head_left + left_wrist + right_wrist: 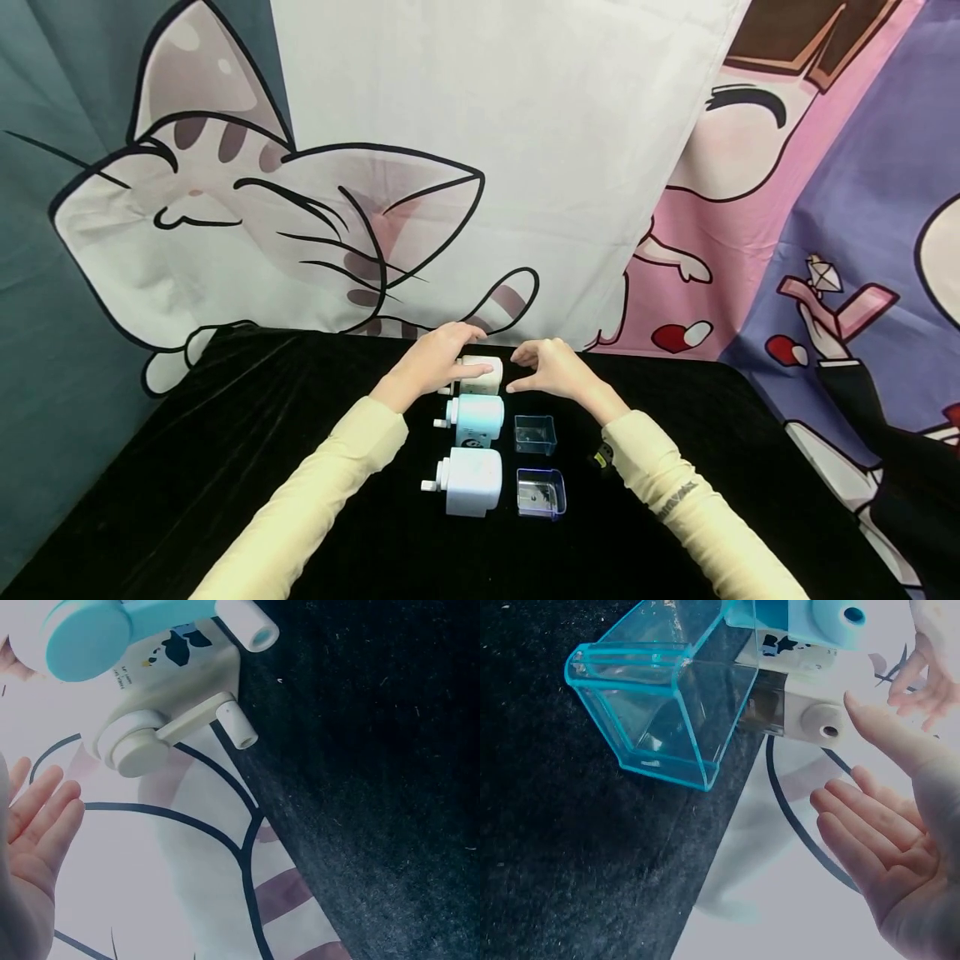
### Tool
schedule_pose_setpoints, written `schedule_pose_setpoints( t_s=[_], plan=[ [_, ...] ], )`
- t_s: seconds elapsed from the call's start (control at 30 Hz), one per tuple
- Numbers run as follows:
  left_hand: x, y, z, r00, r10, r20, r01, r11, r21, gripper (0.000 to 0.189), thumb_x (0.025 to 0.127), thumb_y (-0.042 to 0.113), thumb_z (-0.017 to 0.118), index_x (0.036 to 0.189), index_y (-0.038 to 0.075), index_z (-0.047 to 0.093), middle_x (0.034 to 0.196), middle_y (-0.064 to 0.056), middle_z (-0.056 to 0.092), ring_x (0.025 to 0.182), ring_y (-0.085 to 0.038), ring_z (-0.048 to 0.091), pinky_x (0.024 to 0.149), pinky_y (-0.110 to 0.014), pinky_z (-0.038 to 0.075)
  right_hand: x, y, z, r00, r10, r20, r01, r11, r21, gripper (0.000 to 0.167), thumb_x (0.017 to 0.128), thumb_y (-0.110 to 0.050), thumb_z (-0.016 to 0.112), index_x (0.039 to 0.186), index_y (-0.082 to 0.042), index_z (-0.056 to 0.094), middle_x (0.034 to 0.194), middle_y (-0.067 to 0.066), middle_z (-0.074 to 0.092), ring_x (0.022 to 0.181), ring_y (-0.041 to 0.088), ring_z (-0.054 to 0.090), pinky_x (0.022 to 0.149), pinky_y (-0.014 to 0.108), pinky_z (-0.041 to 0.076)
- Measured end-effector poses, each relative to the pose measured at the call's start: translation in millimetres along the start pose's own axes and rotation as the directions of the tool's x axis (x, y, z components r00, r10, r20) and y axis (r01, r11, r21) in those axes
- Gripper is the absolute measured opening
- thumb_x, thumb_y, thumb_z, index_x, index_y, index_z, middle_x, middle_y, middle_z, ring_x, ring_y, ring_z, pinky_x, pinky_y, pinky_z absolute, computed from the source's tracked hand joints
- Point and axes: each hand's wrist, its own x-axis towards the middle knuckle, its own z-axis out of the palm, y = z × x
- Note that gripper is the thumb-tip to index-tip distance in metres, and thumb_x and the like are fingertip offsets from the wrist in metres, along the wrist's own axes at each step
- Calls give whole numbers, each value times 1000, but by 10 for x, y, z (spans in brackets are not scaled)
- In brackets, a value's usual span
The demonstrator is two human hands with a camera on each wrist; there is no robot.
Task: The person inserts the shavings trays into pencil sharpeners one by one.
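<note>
A cream hand-crank pencil sharpener (482, 377) stands at the back of a row of three. Beside and slightly over it is my left hand (438, 360), its fingers spread and relaxed. To its right my right hand (557, 368) hovers with thumb apart from the fingers, holding nothing. In the right wrist view a smoky clear drawer (765, 701) shows in the cream sharpener's side. Nearer stand a light blue sharpener (478, 415) and a pale lavender one (474, 482). Their cranks point left, such as the blue crank (169, 616) in the left wrist view.
Two clear drawers lie right of the row: a teal-edged drawer (535, 435) and a blue-edged drawer (542, 493). A black velvety cloth (300, 467) covers the table. Behind its back edge hangs a cartoon-printed curtain (525, 125).
</note>
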Motion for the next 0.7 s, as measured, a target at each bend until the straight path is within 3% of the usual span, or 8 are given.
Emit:
schedule_pose_setpoints(
  t_s=[0.53, 0.7],
  plan=[
    [-85, 95, -57, 1000, 13, 20, -14, 1000, 9, 53, 89, 54, 59, 125, 14, 58, 119, -5, 63, 108, -19, 60, 94, -39, 49, -175, -69, -133, 998, -54, -14, 54, 997, 46, 51, 72, -35, 83, 109, -4, 68, 106, 12, 72, 99, 26, 69, 87, 38, 54],
    [-109, 120, -50, 1000, 22, 13, -22, 999, 28, 53, 90, 55, 57, 126, 16, 57, 118, -3, 63, 106, -17, 60, 92, -37, 50, -230, -107, -144, 997, -64, -42, 66, 996, 65, 49, 71, -36, 84, 107, -8, 68, 105, 8, 73, 100, 22, 69, 87, 36, 55]
  ],
)
